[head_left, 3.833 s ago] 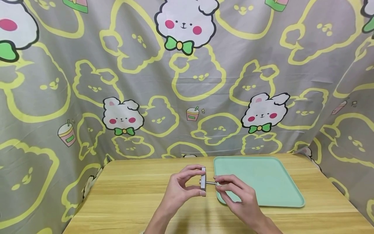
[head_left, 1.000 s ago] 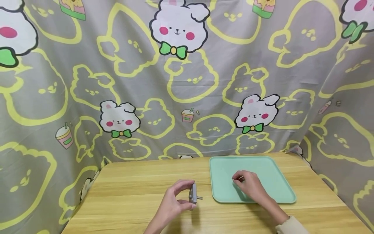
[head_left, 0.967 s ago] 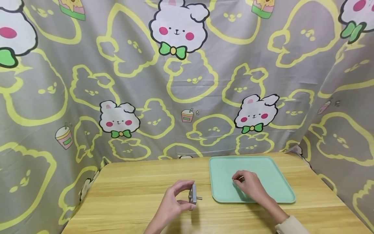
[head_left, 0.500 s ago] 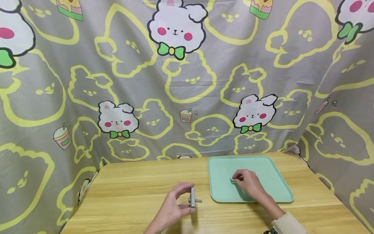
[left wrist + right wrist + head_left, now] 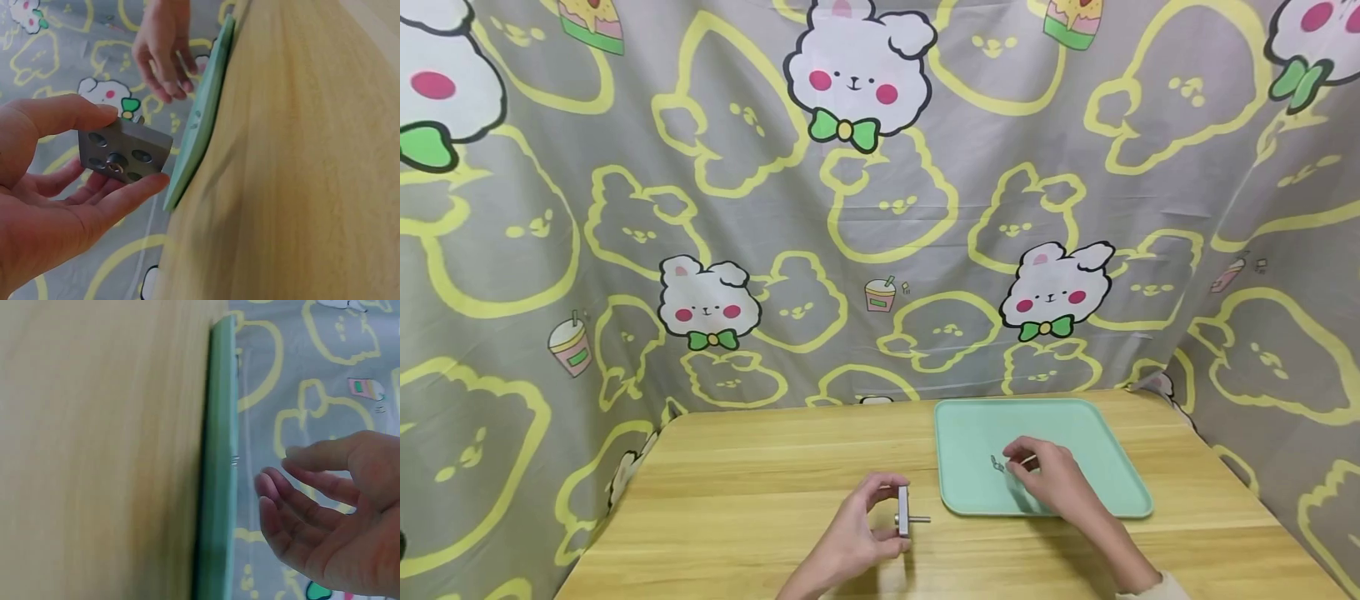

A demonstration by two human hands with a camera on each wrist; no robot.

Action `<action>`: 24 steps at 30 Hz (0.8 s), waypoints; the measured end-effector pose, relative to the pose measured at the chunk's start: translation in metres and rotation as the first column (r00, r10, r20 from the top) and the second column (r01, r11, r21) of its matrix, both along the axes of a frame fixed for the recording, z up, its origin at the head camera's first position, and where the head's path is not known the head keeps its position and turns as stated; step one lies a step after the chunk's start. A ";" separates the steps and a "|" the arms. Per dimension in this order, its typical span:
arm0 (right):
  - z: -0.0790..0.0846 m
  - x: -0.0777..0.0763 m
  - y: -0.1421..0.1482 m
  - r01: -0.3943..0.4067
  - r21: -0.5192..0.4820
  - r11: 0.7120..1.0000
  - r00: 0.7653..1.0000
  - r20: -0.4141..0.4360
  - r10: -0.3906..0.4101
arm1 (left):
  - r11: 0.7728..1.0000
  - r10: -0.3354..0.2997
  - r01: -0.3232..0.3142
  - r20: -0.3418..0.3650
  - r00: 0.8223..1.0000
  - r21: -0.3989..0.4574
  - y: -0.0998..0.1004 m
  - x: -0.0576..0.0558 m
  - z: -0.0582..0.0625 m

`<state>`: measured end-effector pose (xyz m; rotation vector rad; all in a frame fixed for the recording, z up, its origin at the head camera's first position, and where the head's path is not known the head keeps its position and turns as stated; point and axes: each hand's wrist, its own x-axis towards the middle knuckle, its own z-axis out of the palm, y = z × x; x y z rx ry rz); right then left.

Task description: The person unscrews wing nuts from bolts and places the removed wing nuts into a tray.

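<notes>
My left hand (image 5: 853, 533) holds a grey metal block (image 5: 903, 510) by its edges, above the table. In the left wrist view the block (image 5: 128, 140) shows several round holes, with a bolt head (image 5: 115, 164) in the middle one. The bolt's shank (image 5: 921, 520) sticks out to the right. Small silvery metal hardware (image 5: 997, 464), too small to name surely, lies on the green tray (image 5: 1097, 421). Just right of it hovers my right hand (image 5: 1051, 477), apart from it. In the right wrist view this hand (image 5: 331, 512) has loosely bent fingers and nothing between them.
The tray sits on the right half of a wooden table (image 5: 737, 483). A grey curtain (image 5: 820, 208) with cartoon prints hangs behind the table and along both sides.
My right hand was at the bolt's end, then moved right to the tray. It has let go of the small metal hardware there and drawn slightly away. The left hand still holds the block.
</notes>
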<state>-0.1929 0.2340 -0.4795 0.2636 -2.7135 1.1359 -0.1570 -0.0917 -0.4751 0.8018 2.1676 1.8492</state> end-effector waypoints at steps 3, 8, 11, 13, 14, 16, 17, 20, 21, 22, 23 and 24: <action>0.009 0.009 0.003 -0.068 0.025 0.997 0.998 0.013 0.068 | 1.000 0.008 -0.008 0.036 0.999 0.013 0.004 0.000 -0.002; 0.024 0.018 0.010 -0.250 0.074 0.965 0.967 0.062 0.246 | 0.999 0.019 -0.023 0.088 0.996 0.047 0.013 0.000 -0.005; 0.027 0.022 0.015 -0.378 0.064 0.924 0.919 0.150 0.365 | 0.999 0.009 -0.014 0.098 0.995 0.047 0.019 0.000 -0.009; 0.027 0.025 0.019 -0.438 0.041 0.898 0.881 0.217 0.420 | 0.999 -0.001 -0.003 0.097 0.995 0.040 0.024 0.001 -0.012; 0.028 0.027 0.020 -0.455 0.032 0.890 0.868 0.241 0.435 | 1.000 -0.001 -0.002 0.092 0.996 0.030 0.026 0.001 -0.013; 0.029 0.030 0.023 -0.464 0.026 0.885 0.856 0.269 0.441 | 1.000 -0.001 0.000 0.090 0.996 0.016 0.031 0.001 -0.016; 0.031 0.031 0.024 -0.462 0.028 0.887 0.857 0.272 0.438 | 1.000 0.000 -0.001 0.087 0.996 0.010 0.034 0.000 -0.017; 0.036 0.033 0.025 -0.454 0.035 0.890 0.865 0.255 0.432 | 1.000 0.008 -0.007 0.076 0.997 -0.016 0.042 -0.002 -0.018; 0.038 0.033 0.025 -0.453 0.038 0.890 0.869 0.243 0.432 | 1.000 0.005 -0.004 0.080 0.997 -0.014 0.044 -0.002 -0.018; 0.040 0.033 0.025 -0.453 0.040 0.891 0.871 0.232 0.433 | 1.000 0.003 -0.002 0.085 0.996 -0.014 0.046 -0.003 -0.018; 0.041 0.033 0.024 -0.453 0.040 0.891 0.873 0.222 0.434 | 1.000 0.002 0.000 0.091 0.996 -0.013 0.047 -0.003 -0.018; 0.043 0.033 0.023 -0.455 0.037 0.890 0.873 0.215 0.437 | 1.000 0.002 0.000 0.099 0.995 -0.014 0.048 -0.003 -0.018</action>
